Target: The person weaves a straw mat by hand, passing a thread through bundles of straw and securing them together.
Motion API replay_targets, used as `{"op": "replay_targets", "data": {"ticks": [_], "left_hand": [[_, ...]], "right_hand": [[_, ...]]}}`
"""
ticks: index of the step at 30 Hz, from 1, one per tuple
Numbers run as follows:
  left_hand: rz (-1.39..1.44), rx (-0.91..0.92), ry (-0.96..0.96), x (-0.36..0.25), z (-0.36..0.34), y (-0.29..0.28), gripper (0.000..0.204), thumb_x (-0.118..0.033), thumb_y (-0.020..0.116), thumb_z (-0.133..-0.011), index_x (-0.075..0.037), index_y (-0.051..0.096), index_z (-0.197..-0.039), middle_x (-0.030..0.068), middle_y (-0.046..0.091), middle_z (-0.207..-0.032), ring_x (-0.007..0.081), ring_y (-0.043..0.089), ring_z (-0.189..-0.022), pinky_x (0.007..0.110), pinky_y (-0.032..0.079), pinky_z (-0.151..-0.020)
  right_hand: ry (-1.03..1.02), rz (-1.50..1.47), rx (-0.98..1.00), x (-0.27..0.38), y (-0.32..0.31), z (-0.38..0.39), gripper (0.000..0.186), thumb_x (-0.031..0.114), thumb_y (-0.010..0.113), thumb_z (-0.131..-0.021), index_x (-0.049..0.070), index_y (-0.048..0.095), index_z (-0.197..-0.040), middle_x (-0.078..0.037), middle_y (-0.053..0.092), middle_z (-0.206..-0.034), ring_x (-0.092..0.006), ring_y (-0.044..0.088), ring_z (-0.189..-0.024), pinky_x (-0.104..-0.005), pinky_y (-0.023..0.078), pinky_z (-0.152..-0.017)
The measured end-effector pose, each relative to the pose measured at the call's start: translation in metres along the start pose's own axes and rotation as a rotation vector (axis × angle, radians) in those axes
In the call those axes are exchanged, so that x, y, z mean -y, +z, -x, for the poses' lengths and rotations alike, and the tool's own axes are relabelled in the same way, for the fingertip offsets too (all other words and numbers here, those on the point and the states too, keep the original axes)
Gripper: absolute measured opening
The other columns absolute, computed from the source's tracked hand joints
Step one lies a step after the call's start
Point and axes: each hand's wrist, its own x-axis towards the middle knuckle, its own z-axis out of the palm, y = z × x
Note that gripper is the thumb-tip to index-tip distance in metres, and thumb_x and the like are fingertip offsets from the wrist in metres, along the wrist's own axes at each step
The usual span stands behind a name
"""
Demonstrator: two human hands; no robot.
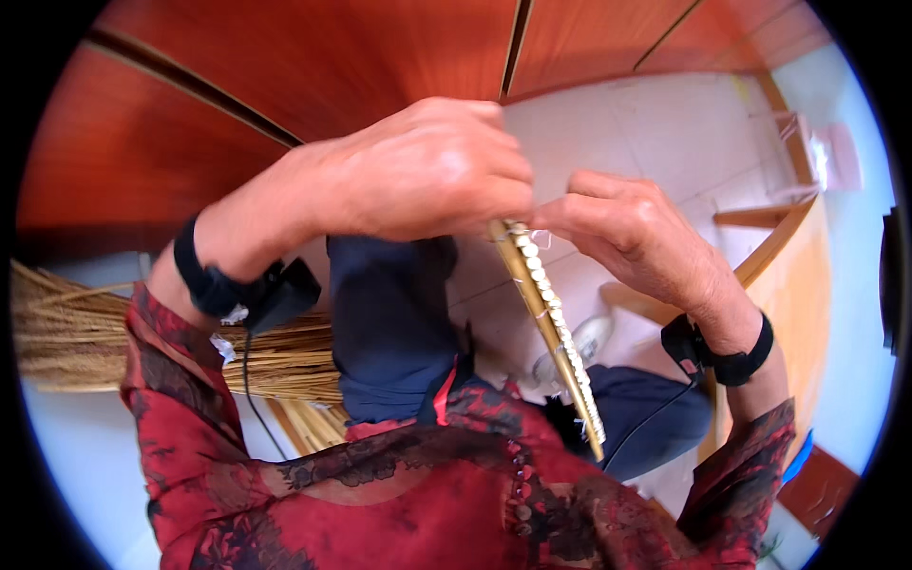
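Note:
A slim tan stick [540,313], like a split reed or bamboo, slants from my hands down toward my lap. Along its right side runs a row of small white bead-like pieces [559,328], bound on by thin white ties. My left hand [432,171] is closed round the stick's upper end, its fingertips hidden behind the knuckles and slightly blurred. Close by on the right, my right hand [632,223] has its fingers pinched together at that same end. A fine white thread [543,239] shows at those fingertips. The stick's lower end hangs free in front of my shirt.
On the left lies a big bundle of dry tan stalks [85,332]. Red-brown wooden panels [313,66] stand ahead, above a pale tiled floor [646,133]. A curved light-wood piece of furniture [793,304] is at my right. Cables run from black bands on both wrists.

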Motion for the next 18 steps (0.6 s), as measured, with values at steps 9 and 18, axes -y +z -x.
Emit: {"op": "replay_targets", "data": {"ticks": [9,18], "left_hand": [[0.175,0.162,0.032,0.034,-0.038,0.013,0.019,-0.018,0.071,-0.07,-0.007,0.061,-0.083,0.0063,0.06,-0.076,0.0274,0.059,-0.082,0.039,0.043,-0.082],[0.164,0.187,-0.008,0.048,-0.021,0.017,0.017,-0.02,0.071,-0.073,-0.01,0.062,-0.082,0.0035,0.063,-0.08,0.0254,0.059,-0.088,0.041,0.039,-0.086]], "right_hand": [[0.134,0.017,0.004,-0.032,-0.007,0.026,0.02,0.002,0.066,-0.08,0.011,0.066,-0.098,-0.007,0.053,-0.072,-0.0257,0.056,-0.065,-0.0352,0.045,-0.057],[0.141,-0.122,-0.021,-0.059,0.008,0.01,0.021,0.004,0.067,-0.082,0.012,0.069,-0.102,-0.007,0.058,-0.069,-0.0179,0.052,-0.057,-0.0294,0.043,-0.053]]}}
